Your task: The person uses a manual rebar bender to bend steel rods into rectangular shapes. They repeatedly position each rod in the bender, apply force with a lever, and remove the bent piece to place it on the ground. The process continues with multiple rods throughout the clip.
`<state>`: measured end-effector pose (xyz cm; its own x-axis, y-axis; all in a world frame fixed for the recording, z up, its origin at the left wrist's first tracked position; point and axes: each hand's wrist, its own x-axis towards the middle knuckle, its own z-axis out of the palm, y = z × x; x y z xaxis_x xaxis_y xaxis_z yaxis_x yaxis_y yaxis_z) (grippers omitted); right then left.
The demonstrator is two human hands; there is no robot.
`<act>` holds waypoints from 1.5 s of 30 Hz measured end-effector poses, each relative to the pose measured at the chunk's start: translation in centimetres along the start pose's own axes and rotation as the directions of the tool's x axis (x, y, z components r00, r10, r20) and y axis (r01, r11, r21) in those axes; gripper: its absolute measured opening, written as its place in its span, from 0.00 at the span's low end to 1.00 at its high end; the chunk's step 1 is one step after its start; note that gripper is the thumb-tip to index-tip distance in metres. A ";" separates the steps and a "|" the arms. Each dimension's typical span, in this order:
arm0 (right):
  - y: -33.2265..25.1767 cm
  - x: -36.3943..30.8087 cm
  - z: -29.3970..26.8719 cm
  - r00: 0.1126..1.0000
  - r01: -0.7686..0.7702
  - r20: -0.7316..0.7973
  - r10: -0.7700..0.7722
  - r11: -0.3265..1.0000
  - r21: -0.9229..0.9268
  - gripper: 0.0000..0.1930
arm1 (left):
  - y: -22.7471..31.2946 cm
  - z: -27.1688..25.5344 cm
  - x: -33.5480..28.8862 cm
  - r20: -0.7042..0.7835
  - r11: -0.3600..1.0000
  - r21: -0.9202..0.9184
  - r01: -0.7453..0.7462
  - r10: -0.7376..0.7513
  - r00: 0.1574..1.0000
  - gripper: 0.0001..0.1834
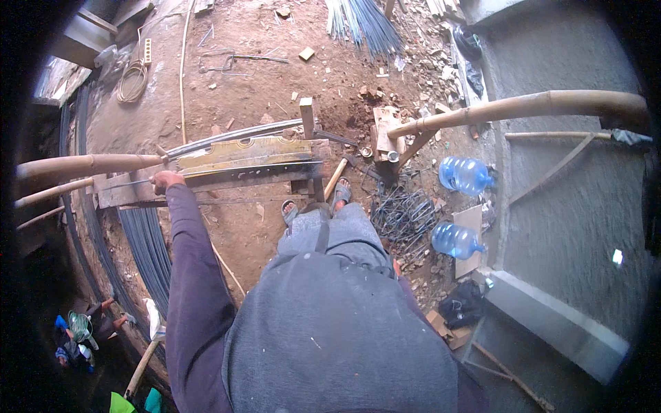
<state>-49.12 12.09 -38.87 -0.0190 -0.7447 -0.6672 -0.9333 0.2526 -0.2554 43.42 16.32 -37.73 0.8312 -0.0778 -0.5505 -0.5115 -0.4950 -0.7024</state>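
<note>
My left arm, in a dark sleeve, reaches forward to the left end of a rough wooden bench. There my left hand is closed round a thin metal rod, which sticks out to the left over the planks. A worn yellow board lies along the bench top, with a dark metal strip in front of it. Behind the board run several long rods, past an upright wooden post. My right hand is out of sight. A wooden-handled hammer leans by the bench's right end, near my sandalled feet.
Bent metal pieces lie heaped to the right, beside two blue water jugs. A bamboo pole crosses at right, another at left. Steel bars lie bundled at left. Another person is at lower left.
</note>
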 end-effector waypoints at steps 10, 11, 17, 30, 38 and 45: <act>-2.8 -6.7 -2.1 0.984 -0.169 -0.054 0.170 0.985 0.028 0.23 | 3.2 6.8 4.9 0.020 0.921 -0.250 0.299 -0.304 0.952 0.19; -4.1 -7.5 -3.3 0.977 -0.195 -0.083 0.196 0.980 0.024 0.24 | 2.9 7.4 4.7 0.024 0.806 -0.489 0.333 -0.369 0.929 0.20; -14.0 -9.2 -12.4 0.897 0.040 -0.441 0.009 0.994 0.103 0.18 | 1.7 9.6 0.9 -0.034 0.120 -0.991 0.057 -0.642 0.766 0.27; -32.2 14.9 -33.6 0.435 0.755 0.036 -0.900 0.343 -0.559 0.09 | 4.2 14.2 6.5 -0.446 0.767 -0.621 0.161 -0.514 0.733 0.11; -49.3 31.6 -36.0 -0.127 0.708 0.508 -0.852 -0.436 -0.556 0.09 | 0.4 17.3 6.7 -0.528 0.877 -0.479 -0.038 -0.254 0.810 0.12; -61.3 34.8 -32.2 -0.315 0.688 0.664 -0.678 -0.645 -0.332 0.07 | -0.1 18.5 7.8 -0.557 0.850 -0.526 -0.024 -0.322 0.766 0.12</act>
<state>-4.18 -49.18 -23.87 0.8770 0.4735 -0.0814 0.4697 -0.8806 -0.0621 45.94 31.79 -50.26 0.9226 -0.3817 0.0561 -0.3405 -0.8740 -0.3468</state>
